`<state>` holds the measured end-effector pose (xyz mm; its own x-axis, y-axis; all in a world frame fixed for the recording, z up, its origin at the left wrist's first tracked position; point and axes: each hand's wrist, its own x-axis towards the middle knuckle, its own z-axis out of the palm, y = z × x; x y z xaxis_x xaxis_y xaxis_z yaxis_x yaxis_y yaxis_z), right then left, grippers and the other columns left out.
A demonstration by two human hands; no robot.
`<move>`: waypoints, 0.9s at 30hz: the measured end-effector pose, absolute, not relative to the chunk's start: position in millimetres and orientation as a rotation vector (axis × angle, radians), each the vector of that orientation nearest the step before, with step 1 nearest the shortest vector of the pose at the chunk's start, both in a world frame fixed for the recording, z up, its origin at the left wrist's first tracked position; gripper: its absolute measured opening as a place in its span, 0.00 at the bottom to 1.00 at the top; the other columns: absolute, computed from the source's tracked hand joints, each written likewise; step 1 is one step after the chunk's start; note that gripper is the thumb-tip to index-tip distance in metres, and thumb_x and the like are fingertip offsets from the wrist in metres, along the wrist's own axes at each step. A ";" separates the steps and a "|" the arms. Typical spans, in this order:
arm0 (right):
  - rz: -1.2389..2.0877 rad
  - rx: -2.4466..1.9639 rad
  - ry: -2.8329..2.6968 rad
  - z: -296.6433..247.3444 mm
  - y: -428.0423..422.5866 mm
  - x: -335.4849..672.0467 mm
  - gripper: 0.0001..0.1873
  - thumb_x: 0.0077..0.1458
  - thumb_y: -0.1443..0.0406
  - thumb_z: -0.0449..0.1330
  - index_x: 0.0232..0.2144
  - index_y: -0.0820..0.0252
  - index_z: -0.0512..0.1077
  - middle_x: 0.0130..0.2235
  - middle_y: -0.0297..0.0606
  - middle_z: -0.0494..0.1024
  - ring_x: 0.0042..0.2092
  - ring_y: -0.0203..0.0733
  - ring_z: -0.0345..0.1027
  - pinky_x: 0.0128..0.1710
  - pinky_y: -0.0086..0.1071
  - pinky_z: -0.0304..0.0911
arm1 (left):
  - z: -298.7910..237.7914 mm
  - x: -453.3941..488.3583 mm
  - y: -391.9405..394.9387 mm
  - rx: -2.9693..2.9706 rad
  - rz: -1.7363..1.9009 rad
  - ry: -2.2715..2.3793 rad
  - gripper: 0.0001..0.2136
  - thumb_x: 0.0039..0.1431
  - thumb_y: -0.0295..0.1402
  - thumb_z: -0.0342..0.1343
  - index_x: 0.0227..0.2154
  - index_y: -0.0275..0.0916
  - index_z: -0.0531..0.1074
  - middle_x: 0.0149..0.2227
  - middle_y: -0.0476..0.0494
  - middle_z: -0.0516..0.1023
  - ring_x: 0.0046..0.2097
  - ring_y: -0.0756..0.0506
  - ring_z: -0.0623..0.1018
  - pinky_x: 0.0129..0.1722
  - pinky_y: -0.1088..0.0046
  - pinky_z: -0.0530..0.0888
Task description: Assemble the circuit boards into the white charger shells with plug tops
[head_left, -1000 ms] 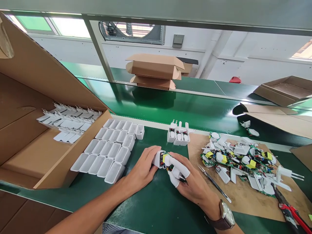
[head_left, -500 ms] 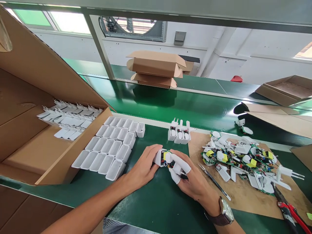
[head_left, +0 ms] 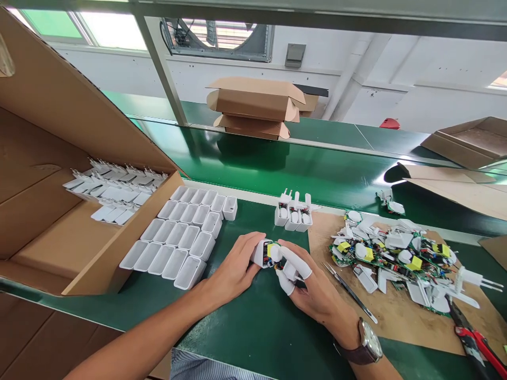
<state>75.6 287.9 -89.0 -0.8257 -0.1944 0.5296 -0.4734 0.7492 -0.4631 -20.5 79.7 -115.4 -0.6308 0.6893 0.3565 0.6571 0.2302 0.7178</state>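
Note:
My left hand (head_left: 238,264) is closed around a white plastic charger housing (head_left: 258,254), its open end toward the right. My right hand (head_left: 317,290), with white covers on the thumb and a finger, grips a charger circuit board (head_left: 272,252) with a white plug part. The board's near end, with a yellow component, sits at the housing mouth; how deep it goes is hidden. Behind the hands stand three housings with boards and plug parts (head_left: 293,215) in them. Rows of open white housings (head_left: 174,235) lie left of my left hand.
A large cardboard box (head_left: 122,237) at left holds rows of white plug pieces (head_left: 119,192). At right, brown cardboard (head_left: 396,330) bears a heap of circuit boards (head_left: 396,253), tweezers (head_left: 352,293) and red-handled pliers (head_left: 475,338). A green strip (head_left: 253,161) runs behind.
The view has shifted slightly. A small board piece on the green strip at the right has moved a little left. Both hands keep nearly the same hold on the housing and board.

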 end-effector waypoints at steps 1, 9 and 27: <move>0.830 0.506 -2.496 -88.7 287.6 75.7 0.36 0.65 0.73 0.56 0.71 0.53 0.51 0.63 0.52 0.72 0.62 0.49 0.71 0.58 0.43 0.75 | -114.9 -20.5 79.7 1.332 1.390 2.432 0.28 0.68 0.23 0.51 0.67 0.47 0.54 0.63 0.35 0.68 0.64 0.37 0.70 0.64 0.50 0.71; 0.804 0.509 -2.525 -90.6 287.1 75.8 0.36 0.64 0.73 0.56 0.71 0.54 0.52 0.63 0.52 0.72 0.62 0.51 0.71 0.58 0.45 0.74 | -113.4 -18.4 78.6 1.323 1.386 2.362 0.27 0.68 0.25 0.52 0.67 0.47 0.55 0.64 0.34 0.68 0.64 0.36 0.70 0.64 0.50 0.71; 0.803 0.581 -2.326 -105.2 283.4 56.8 0.32 0.64 0.70 0.54 0.67 0.43 0.64 0.55 0.44 0.80 0.48 0.61 0.81 0.44 0.49 0.84 | -104.0 -15.5 80.9 0.937 1.734 2.039 0.28 0.67 0.39 0.57 0.67 0.39 0.59 0.59 0.34 0.77 0.57 0.38 0.79 0.60 0.56 0.74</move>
